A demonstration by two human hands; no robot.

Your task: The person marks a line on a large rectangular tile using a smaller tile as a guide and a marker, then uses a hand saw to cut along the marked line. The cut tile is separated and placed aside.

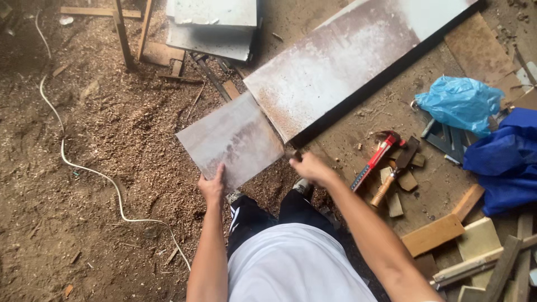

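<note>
1. The small grey panel (229, 140), a square offcut with a dusty, whitish face, is held just above the sawdust-covered floor (112, 140), in front of the person's knees and left of centre in the view.
2. A white cable (84, 168) snakes over the sawdust well to the left; it could catch a foot if the person steps that way.
3. The left hand (212, 187) pinches the panel's near edge, fingers curled over the top face. It is a one-handed hold on one edge, so I judge the panel could tip or slide out, more so with dust on the surface.
4. The panel's far corner lies just beside, perhaps touching, the long board (335, 67), which runs diagonally up to the right with a dark edge; a swing of the panel could knock against it.
5. The right hand (310, 168) is closed near the panel's right corner; motion blur hides whether it grasps anything, so I cannot tell.
6. Further right lie a red-handled tool (376, 157) and a hammer (391, 179) among wood offcuts (433, 235), then a blue plastic bag (461, 100). This clutter sits close to the right arm, and a loose step or a dropped panel could land on it.
</note>
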